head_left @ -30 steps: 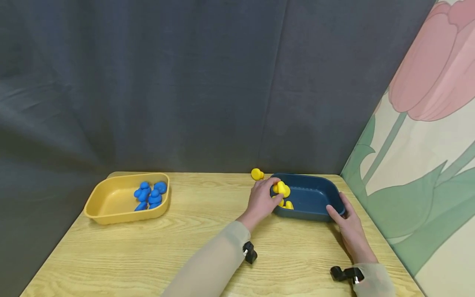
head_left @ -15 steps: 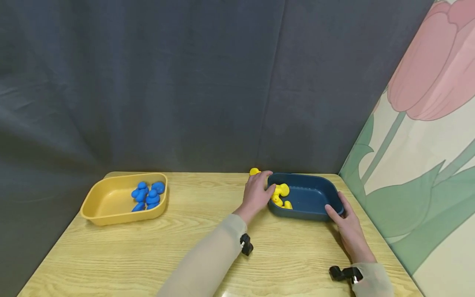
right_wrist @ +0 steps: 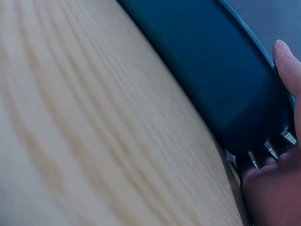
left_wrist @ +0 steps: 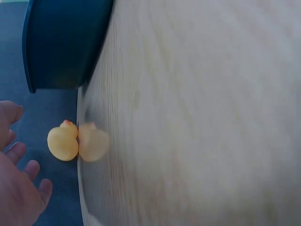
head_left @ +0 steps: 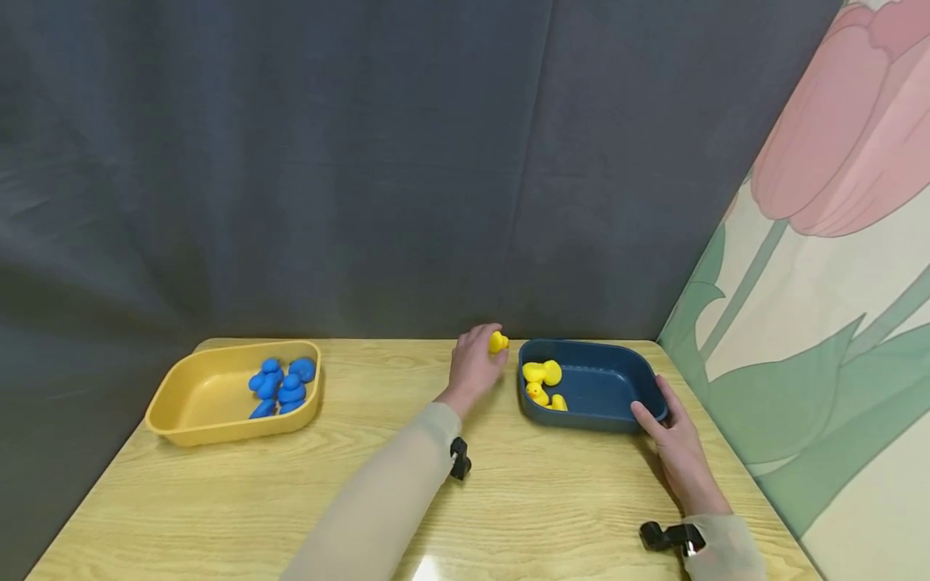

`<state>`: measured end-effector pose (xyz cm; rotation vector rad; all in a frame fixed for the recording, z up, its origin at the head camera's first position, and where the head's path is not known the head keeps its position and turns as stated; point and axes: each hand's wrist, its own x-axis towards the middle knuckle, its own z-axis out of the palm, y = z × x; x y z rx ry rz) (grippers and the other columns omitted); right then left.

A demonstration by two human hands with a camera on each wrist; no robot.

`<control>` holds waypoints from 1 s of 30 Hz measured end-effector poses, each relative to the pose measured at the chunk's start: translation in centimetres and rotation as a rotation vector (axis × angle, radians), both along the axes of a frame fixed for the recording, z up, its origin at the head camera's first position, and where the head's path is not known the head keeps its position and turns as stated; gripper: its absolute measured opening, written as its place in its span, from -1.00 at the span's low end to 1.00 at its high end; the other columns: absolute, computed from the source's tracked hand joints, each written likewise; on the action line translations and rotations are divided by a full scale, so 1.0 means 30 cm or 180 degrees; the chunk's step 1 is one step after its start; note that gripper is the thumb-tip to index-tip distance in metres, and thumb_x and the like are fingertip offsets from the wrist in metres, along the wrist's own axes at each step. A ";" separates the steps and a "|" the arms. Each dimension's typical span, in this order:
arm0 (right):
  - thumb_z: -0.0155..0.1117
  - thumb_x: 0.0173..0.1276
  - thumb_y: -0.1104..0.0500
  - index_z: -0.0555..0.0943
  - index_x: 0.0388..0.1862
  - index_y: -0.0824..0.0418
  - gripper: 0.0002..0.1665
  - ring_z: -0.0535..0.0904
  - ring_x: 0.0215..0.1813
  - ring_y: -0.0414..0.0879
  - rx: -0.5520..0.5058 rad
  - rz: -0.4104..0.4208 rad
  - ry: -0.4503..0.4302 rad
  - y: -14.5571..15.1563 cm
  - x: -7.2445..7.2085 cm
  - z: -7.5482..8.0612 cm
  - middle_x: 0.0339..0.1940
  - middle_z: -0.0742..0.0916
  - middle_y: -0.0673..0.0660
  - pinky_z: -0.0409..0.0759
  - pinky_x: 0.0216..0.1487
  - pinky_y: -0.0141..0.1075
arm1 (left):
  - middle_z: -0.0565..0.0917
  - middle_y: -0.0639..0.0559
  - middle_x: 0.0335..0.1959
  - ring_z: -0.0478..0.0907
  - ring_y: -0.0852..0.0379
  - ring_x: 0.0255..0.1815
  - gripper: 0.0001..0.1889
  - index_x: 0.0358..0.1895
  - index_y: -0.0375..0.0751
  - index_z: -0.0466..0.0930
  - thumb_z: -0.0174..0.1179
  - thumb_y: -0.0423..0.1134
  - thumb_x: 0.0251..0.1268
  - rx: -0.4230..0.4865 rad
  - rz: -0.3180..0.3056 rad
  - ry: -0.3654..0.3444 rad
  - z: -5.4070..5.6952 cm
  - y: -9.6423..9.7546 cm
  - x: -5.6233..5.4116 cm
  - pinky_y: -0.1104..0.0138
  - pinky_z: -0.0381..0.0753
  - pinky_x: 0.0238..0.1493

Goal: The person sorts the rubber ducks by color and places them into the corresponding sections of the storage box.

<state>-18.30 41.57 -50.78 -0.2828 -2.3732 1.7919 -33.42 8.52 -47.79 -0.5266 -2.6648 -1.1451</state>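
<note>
In the head view my left hand (head_left: pixel 475 365) reaches to the back edge of the table, beside a yellow rubber duck (head_left: pixel 498 342). The left wrist view shows its fingers (left_wrist: pixel 32 169) spread and apart from the duck (left_wrist: pixel 63 141), which sits on the table. My right hand (head_left: pixel 677 440) grips the right end of a dark blue basin (head_left: pixel 581 421), thumb over the rim and fingers against the outer wall, as the right wrist view shows with the basin wall (right_wrist: pixel 207 70). Several yellow rubber ducks (head_left: pixel 541 372) lie at the left end inside the basin.
A yellow basin (head_left: pixel 196 395) stands at the left with several blue rubber ducks (head_left: pixel 292 389) in its right half. Behind the wooden table (head_left: pixel 407 387) hangs a dark curtain (head_left: pixel 407 177). A wall with painted tulips (head_left: pixel 835 323) borders the right side.
My left hand has let go of a yellow duck inside the blue basin and moved left, out over the rim, to the duck at the back edge. The right hand keeps its grip.
</note>
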 end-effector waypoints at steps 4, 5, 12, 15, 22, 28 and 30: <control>0.23 0.78 0.01 -0.23 0.90 -0.13 0.06 -0.37 0.84 0.05 0.0018 -0.0023 -0.0007 -0.004 0.004 0.000 0.89 -0.16 0.02 -0.05 0.50 -0.69 | 0.55 -0.06 0.56 0.44 -0.21 0.54 -0.46 0.58 -0.07 0.53 0.34 -0.12 0.65 -0.0108 -0.0013 0.0068 -0.001 -0.009 -0.023 -0.13 0.45 0.53; 0.23 0.78 0.01 -0.23 0.90 -0.13 0.06 -0.36 0.85 0.05 0.0022 -0.0031 -0.0005 -0.005 0.004 0.000 0.89 -0.16 0.02 -0.04 0.49 -0.70 | 0.55 -0.06 0.56 0.44 -0.22 0.54 -0.46 0.58 -0.08 0.54 0.35 -0.12 0.65 -0.0119 -0.0026 0.0083 0.000 -0.010 -0.027 -0.14 0.44 0.52; 0.25 0.76 0.00 -0.21 0.90 -0.10 0.06 -0.31 0.85 0.06 0.0032 -0.0067 -0.0027 -0.006 0.005 -0.009 0.89 -0.13 0.03 0.01 0.46 -0.73 | 0.51 -0.05 0.60 0.42 -0.23 0.56 -0.42 0.61 -0.07 0.49 0.35 -0.11 0.64 -0.0311 -0.0085 0.0044 0.001 -0.019 -0.054 -0.18 0.43 0.50; 0.26 0.76 0.01 -0.20 0.91 -0.07 0.06 -0.31 0.85 0.07 0.0035 -0.0080 -0.0011 -0.005 0.004 -0.013 0.89 -0.12 0.03 0.01 0.44 -0.74 | 0.50 -0.06 0.62 0.41 -0.24 0.57 -0.42 0.62 -0.07 0.48 0.33 -0.10 0.65 -0.0361 -0.0154 0.0002 0.000 -0.021 -0.065 -0.20 0.42 0.51; 0.26 0.76 0.02 -0.18 0.91 -0.09 0.06 -0.29 0.85 0.06 0.0062 -0.0087 0.0003 -0.007 -0.001 -0.014 0.89 -0.10 0.02 0.04 0.40 -0.77 | 0.43 -0.04 0.68 0.35 -0.25 0.61 -0.40 0.67 -0.04 0.43 0.29 -0.08 0.70 -0.0550 -0.0309 -0.0184 0.009 -0.034 -0.082 -0.20 0.36 0.56; 0.27 0.75 0.01 -0.18 0.91 -0.08 0.06 -0.28 0.85 0.07 0.0085 -0.0112 -0.0004 -0.008 -0.001 -0.008 0.89 -0.10 0.03 0.05 0.36 -0.79 | 0.43 -0.03 0.68 0.29 -0.21 0.67 -0.38 0.70 -0.01 0.38 0.26 -0.08 0.71 -0.0664 -0.0459 -0.0327 0.016 -0.030 -0.089 -0.20 0.31 0.60; 0.27 0.75 0.02 -0.18 0.91 -0.09 0.06 -0.28 0.85 0.08 0.0078 -0.0117 -0.0004 -0.007 -0.001 -0.005 0.89 -0.10 0.04 0.05 0.37 -0.79 | 0.43 -0.04 0.68 0.27 -0.21 0.68 -0.38 0.71 -0.02 0.37 0.26 -0.10 0.72 -0.0689 -0.0519 -0.0357 0.017 -0.027 -0.090 -0.22 0.30 0.61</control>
